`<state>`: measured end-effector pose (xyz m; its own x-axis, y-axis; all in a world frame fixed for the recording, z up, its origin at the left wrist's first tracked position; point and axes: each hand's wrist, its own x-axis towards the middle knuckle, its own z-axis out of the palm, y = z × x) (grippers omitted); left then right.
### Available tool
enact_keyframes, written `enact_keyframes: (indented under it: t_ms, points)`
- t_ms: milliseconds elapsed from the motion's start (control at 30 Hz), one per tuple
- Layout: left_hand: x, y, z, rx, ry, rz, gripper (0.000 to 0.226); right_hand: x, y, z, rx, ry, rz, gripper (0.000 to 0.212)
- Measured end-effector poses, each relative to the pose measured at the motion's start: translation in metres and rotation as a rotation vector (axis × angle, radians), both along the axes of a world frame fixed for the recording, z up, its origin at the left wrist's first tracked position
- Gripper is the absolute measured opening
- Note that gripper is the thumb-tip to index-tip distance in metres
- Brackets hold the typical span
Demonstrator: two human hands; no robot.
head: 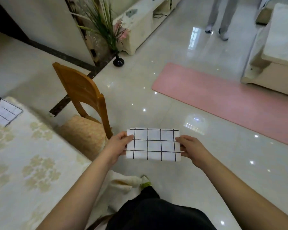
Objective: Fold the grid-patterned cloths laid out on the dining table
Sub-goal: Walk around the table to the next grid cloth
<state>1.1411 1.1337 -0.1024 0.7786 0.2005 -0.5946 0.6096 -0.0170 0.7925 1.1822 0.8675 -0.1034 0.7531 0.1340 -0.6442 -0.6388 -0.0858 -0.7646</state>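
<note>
Folded cloth between both hands

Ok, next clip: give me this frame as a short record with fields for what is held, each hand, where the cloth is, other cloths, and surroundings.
held item: folded grid-patterned cloth, flat rectangle
left hand: left hand grips the cloth's left edge
right hand: right hand grips the right edge
cloth position: in the air over the glossy floor, off the dining table
other cloths: second grid cloth lying on the table's far corner
surroundings: wooden chair, pink mat, another person's legs in the background
</note>
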Motion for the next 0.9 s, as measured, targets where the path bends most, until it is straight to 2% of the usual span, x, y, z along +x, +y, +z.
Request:
enact_keyframes:
  t_ms: [233, 400, 633, 900]
  points:
    - [0.075, 0.042, 0.001, -0.018, -0.038, 0.043, 0.016, 0.088, 0.042, 0.014, -0.066, -0.057, 0.061, 0.019]
    - [0.118, 0.068, 0.008, 0.037, -0.064, 0.080, 0.015, 0.140, 0.072, 0.019, -0.065, -0.112, 0.103, 0.017]
    - [0.178, 0.093, 0.007, 0.008, -0.084, 0.138, 0.012, 0.224, 0.099, 0.015, -0.095, -0.132, 0.182, 0.016]
    - [0.267, 0.098, 0.007, -0.041, -0.059, 0.349, 0.006, 0.349, 0.127, 0.003, -0.092, -0.147, 0.297, 0.015]
